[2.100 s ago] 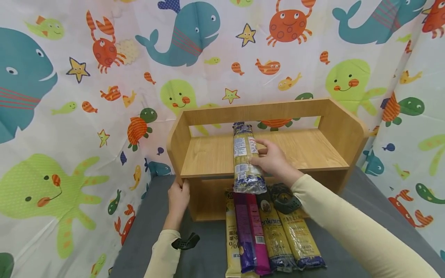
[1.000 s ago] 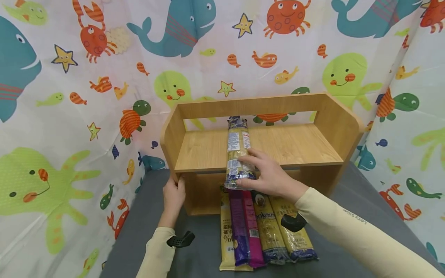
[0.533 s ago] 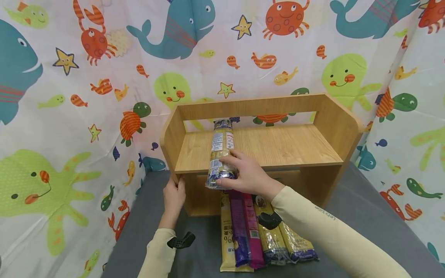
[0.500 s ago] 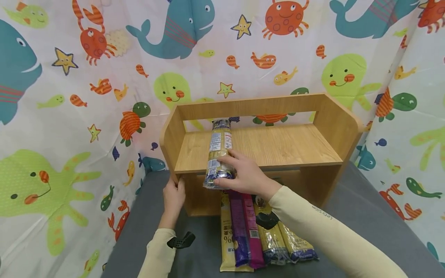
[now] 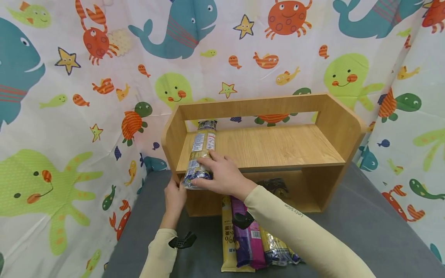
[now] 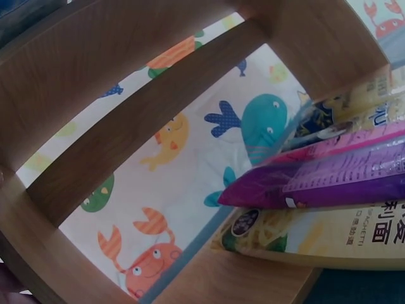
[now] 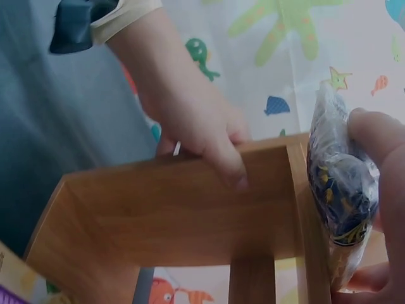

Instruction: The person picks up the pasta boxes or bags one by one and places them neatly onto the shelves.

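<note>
A clear-wrapped packet of spaghetti [image 5: 201, 144] with blue ends lies on the upper board of a small wooden shelf [image 5: 278, 148], near its left side, the near end jutting past the front edge. My right hand [image 5: 224, 175] holds that end, thumb in front and fingers along its right side. In the right wrist view the packet's crinkled blue end [image 7: 345, 196] sits beside my thumb. My left hand [image 5: 175, 199] grips the shelf's left side panel below the upper board. The right wrist view shows the left hand's [image 7: 196, 117] thumb on the panel's inner face.
A yellow packet [image 5: 228, 239], a purple and pink packet [image 5: 248, 247] and further yellow packets [image 5: 276, 247] lean from the lower compartment onto the grey table [image 5: 205, 251]. My right forearm partly covers them. A sea-animal print curtain [image 5: 114, 34] hangs behind.
The spaghetti packet has moved left along the upper board with my right hand, from near the middle to near the left side. My left hand has stayed on the side panel.
</note>
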### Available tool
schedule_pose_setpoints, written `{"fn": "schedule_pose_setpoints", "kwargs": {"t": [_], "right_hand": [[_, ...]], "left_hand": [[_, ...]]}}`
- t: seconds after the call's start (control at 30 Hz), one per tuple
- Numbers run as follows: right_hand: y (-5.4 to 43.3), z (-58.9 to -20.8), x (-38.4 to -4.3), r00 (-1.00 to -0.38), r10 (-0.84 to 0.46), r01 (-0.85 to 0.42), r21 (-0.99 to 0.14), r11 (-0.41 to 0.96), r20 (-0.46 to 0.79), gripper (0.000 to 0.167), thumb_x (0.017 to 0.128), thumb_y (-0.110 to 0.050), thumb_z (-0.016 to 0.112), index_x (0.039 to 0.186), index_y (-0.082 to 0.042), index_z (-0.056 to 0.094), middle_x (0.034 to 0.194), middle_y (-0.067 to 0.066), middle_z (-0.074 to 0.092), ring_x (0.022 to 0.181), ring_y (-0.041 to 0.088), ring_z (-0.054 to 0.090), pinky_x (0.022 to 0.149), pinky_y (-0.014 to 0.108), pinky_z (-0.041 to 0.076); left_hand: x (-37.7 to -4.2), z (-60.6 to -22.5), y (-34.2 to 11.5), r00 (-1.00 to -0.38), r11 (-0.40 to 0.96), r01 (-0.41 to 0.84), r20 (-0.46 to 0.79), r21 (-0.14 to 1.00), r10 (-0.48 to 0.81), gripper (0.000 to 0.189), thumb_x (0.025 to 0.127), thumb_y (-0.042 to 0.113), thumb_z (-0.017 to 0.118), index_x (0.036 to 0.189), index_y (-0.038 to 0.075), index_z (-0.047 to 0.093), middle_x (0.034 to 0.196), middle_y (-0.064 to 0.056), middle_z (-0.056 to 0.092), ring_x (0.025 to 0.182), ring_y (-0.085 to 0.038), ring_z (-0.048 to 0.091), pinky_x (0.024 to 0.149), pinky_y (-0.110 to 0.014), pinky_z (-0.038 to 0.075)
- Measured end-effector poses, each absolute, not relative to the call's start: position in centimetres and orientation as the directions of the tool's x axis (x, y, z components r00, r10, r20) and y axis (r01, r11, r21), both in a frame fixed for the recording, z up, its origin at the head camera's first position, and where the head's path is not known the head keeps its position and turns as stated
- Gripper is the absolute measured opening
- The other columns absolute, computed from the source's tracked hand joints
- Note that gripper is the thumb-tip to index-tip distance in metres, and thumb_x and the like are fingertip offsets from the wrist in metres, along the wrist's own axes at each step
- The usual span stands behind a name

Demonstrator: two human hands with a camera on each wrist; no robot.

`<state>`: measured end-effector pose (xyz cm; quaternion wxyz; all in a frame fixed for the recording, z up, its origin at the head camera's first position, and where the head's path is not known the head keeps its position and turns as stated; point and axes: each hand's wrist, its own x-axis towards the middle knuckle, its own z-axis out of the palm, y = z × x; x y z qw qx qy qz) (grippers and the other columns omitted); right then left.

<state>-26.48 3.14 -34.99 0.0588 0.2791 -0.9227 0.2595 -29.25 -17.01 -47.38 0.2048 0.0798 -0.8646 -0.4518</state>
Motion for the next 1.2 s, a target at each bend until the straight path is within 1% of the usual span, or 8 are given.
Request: {"fn": "schedule_pose_setpoints", "kwargs": {"t": [0.1, 0.2, 0.4, 0.77, 0.87, 0.97, 1.07, 1.2], "right_hand": [[2.1, -35.0, -26.5, -0.829, -0.505, -0.556, -0.448, 0.7, 0.241, 0.073, 0.091, -0.059, 0.065, 0.152, -0.023, 0.049, 0.164, 0.022, 0.032, 0.149, 0.042, 0.038, 0.121, 0.06, 0.025], [1.4, -35.1, -26.5, -0.819, -0.524, -0.569, -0.443, 0.692, 0.233, 0.072, 0.093, -0.058, 0.062, 0.153, -0.023, 0.047, 0.165, 0.022, 0.03, 0.149, 0.042, 0.037, 0.121, 0.061, 0.025], [0.6, -35.3, -26.6, -0.818, -0.538, -0.566, -0.455, 0.687, 0.205, 0.072, 0.094, -0.058, 0.06, 0.156, -0.027, 0.043, 0.168, 0.018, 0.025, 0.152, 0.043, 0.032, 0.124, 0.061, 0.018], [0.9, -35.9, -26.9, -0.795, -0.563, -0.602, -0.414, 0.683, 0.227, 0.072, 0.097, -0.059, 0.055, 0.159, -0.026, 0.036, 0.17, 0.017, 0.022, 0.155, 0.036, 0.026, 0.124, 0.063, 0.013], [1.2, -36.1, -26.6, -0.785, -0.56, -0.615, -0.432, 0.659, 0.265, 0.072, 0.098, -0.056, 0.056, 0.159, -0.023, 0.037, 0.169, 0.017, 0.023, 0.156, 0.035, 0.026, 0.125, 0.061, 0.014], [2.0, -36.6, -26.0, -0.766, -0.538, -0.642, -0.463, 0.611, 0.351, 0.065, 0.099, -0.048, 0.06, 0.154, -0.016, 0.045, 0.164, 0.018, 0.035, 0.152, 0.036, 0.034, 0.125, 0.057, 0.022], [3.4, -37.5, -25.3, -0.677, -0.517, -0.732, -0.399, 0.553, 0.524, 0.053, 0.098, -0.035, 0.066, 0.142, -0.008, 0.058, 0.149, 0.018, 0.054, 0.142, 0.035, 0.047, 0.119, 0.054, 0.035], [6.5, -39.3, -24.9, -0.451, -0.505, -0.844, -0.169, 0.508, 0.736, 0.033, 0.092, -0.024, 0.073, 0.121, -0.006, 0.071, 0.12, 0.012, 0.07, 0.12, 0.03, 0.062, 0.104, 0.049, 0.049]], "left_hand": [[-29.2, -47.6, -17.1, -0.903, 0.614, 0.075, 0.315, 0.786, -0.293, 0.041, 0.102, 0.027, 0.051, 0.132, -0.001, 0.057, 0.121, -0.029, 0.069, 0.104, -0.046, 0.069, 0.088, -0.06, 0.053], [-29.1, -47.9, -17.1, -0.875, 0.642, 0.149, 0.403, 0.752, -0.27, 0.035, 0.1, 0.023, 0.055, 0.122, -0.004, 0.061, 0.107, -0.03, 0.072, 0.091, -0.046, 0.069, 0.079, -0.06, 0.053], [-28.9, -48.2, -16.7, -0.855, 0.63, 0.197, 0.446, 0.751, -0.264, 0.029, 0.098, 0.015, 0.058, 0.11, -0.009, 0.068, 0.089, -0.027, 0.072, 0.069, -0.035, 0.063, 0.063, -0.047, 0.052], [-28.9, -47.9, -16.8, -0.869, 0.602, 0.185, 0.415, 0.777, -0.268, 0.027, 0.098, 0.017, 0.058, 0.108, -0.006, 0.069, 0.088, -0.023, 0.071, 0.068, -0.028, 0.058, 0.062, -0.037, 0.046], [-28.9, -47.8, -17.0, -0.864, 0.635, 0.186, 0.433, 0.75, -0.258, 0.026, 0.099, 0.016, 0.057, 0.106, -0.006, 0.069, 0.087, -0.023, 0.071, 0.069, -0.032, 0.06, 0.063, -0.043, 0.049], [-29.0, -47.8, -17.1, -0.855, 0.657, 0.187, 0.45, 0.73, -0.257, 0.026, 0.098, 0.013, 0.055, 0.103, -0.007, 0.07, 0.088, -0.026, 0.071, 0.074, -0.04, 0.064, 0.067, -0.053, 0.051], [-29.1, -47.8, -17.2, -0.854, 0.663, 0.185, 0.453, 0.725, -0.257, 0.027, 0.1, 0.013, 0.054, 0.104, -0.008, 0.07, 0.089, -0.028, 0.071, 0.077, -0.043, 0.066, 0.068, -0.057, 0.051], [-29.0, -47.7, -17.5, -0.857, 0.672, 0.177, 0.448, 0.72, -0.255, 0.029, 0.101, 0.013, 0.052, 0.105, -0.008, 0.071, 0.087, -0.028, 0.071, 0.073, -0.041, 0.066, 0.063, -0.055, 0.051]]}}
